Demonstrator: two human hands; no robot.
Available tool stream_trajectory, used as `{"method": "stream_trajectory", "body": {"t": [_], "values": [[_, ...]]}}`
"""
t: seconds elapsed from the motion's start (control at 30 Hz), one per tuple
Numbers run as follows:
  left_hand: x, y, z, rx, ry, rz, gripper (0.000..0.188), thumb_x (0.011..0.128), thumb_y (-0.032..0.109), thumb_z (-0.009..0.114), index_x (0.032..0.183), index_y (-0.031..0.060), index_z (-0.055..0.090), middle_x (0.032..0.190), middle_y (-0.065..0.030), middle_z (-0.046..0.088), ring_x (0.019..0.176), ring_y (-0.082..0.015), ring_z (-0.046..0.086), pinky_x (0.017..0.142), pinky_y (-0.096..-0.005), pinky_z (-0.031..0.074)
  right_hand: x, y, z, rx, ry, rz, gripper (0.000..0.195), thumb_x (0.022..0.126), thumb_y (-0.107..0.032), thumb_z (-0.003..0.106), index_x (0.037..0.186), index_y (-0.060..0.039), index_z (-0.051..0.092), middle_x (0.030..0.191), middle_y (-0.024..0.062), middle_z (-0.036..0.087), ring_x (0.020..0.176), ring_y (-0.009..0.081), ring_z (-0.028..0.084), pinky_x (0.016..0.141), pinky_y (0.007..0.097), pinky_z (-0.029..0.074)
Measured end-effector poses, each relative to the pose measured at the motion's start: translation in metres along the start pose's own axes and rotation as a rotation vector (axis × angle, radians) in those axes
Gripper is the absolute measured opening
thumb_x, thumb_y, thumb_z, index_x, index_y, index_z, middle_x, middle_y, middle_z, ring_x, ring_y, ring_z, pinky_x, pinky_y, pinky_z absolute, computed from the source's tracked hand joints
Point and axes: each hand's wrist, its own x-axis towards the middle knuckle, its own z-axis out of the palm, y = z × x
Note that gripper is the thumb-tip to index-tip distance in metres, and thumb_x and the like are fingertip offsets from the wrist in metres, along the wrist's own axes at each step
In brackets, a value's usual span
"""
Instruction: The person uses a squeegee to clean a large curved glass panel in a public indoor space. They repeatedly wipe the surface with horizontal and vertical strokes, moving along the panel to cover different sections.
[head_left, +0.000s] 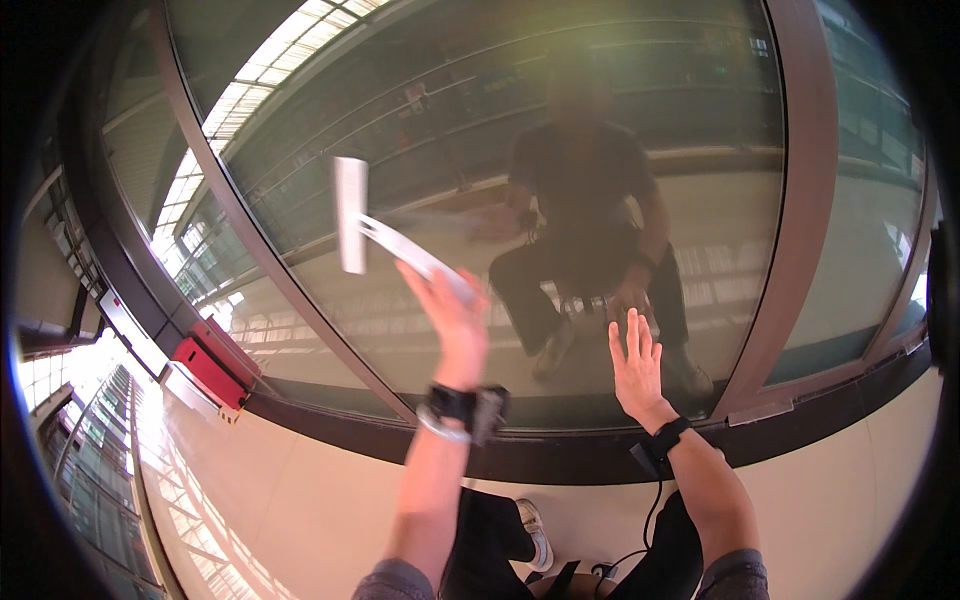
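Observation:
My left hand (456, 319) grips the handle of a white window squeegee (412, 251). The squeegee's long flat head (350, 215) stands nearly upright in view, to the upper left of the hand. Hand and tool are slightly blurred. Before me rises a large dark glass pane (420, 330), which reflects a seated or crouching person. Whether the squeegee's head touches the glass cannot be told. My right hand (639, 367) holds nothing; its fingers are extended, up against or just short of the pane's lower right part.
Brown metal frame posts (806, 225) border the pane, with a dark sill (555, 457) along its foot. A red box (210, 371) stands on the pale tiled floor (300, 495) to the left. A black cable (649, 517) hangs from my right wrist.

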Motion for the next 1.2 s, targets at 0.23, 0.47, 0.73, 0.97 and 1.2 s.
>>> {"method": "stream_trajectory", "body": {"t": [0.23, 0.47, 0.73, 0.97, 1.2], "values": [[-0.164, -0.08, -0.019, 0.09, -0.128, -0.501, 0.073, 0.105, 0.032, 0.044, 0.155, 0.0421, -0.008, 0.091, -0.0063, 0.054, 0.063, -0.0158, 0.055, 0.042, -0.0232, 0.035, 0.0, 0.003, -0.002, -0.092, 0.029, -0.021, 0.077, 0.075, 0.003, 0.063, 0.147, -0.006, 0.037, 0.158, 0.0255, 0.017, 0.139, 0.0412, 0.033, 0.086, 0.0486, 0.042], [-0.016, -0.008, -0.066, 0.1, 0.032, -0.159, 0.067, 0.105, 0.034, 0.045, 0.157, 0.0376, 0.003, 0.097, -0.0062, 0.059, 0.069, -0.0157, 0.056, 0.048, -0.0233, 0.041, -0.002, 0.014, -0.004, -0.083, 0.025, -0.059, 0.075, 0.074, 0.005, 0.063, 0.145, -0.007, 0.041, 0.159, 0.0247, 0.017, 0.14, 0.0404, 0.033, 0.086, 0.0478, 0.042], [-0.037, -0.04, -0.065, 0.105, 0.084, -0.104, 0.071, 0.106, 0.036, 0.042, 0.156, 0.0372, -0.008, 0.095, -0.0054, 0.054, 0.073, -0.0136, 0.052, 0.052, -0.0231, 0.038, -0.001, 0.005, -0.003, -0.073, 0.029, -0.048, 0.071, 0.075, 0.005, 0.063, 0.142, -0.0047, 0.043, 0.159, 0.0255, 0.016, 0.14, 0.0411, 0.032, 0.086, 0.0467, 0.042], [-0.185, -0.101, -0.039, -0.029, 0.082, -0.613, 0.074, 0.105, 0.028, 0.046, 0.155, 0.0406, -0.006, 0.089, -0.0059, 0.052, 0.059, -0.0136, 0.049, 0.043, -0.0225, 0.033, -0.002, 0.014, -0.008, -0.116, -0.01, -0.08, 0.069, 0.076, 0.003, 0.063, 0.142, -0.0056, 0.045, 0.16, 0.0239, 0.015, 0.14, 0.039, 0.033, 0.086, 0.0475, 0.043], [-0.038, -0.06, -0.15, -0.224, 0.217, -0.335, 0.068, 0.104, 0.033, 0.049, 0.154, 0.0435, 0.004, 0.099, -0.0082, 0.052, 0.072, -0.0158, 0.052, 0.05, -0.021, 0.039, -0.004, 0.021, -0.007, -0.108, -0.044, -0.106, 0.068, 0.074, 0.005, 0.063, 0.14, -0.0056, 0.047, 0.161, 0.0223, 0.014, 0.14, 0.0363, 0.034, 0.086, 0.0465, 0.043]]}}
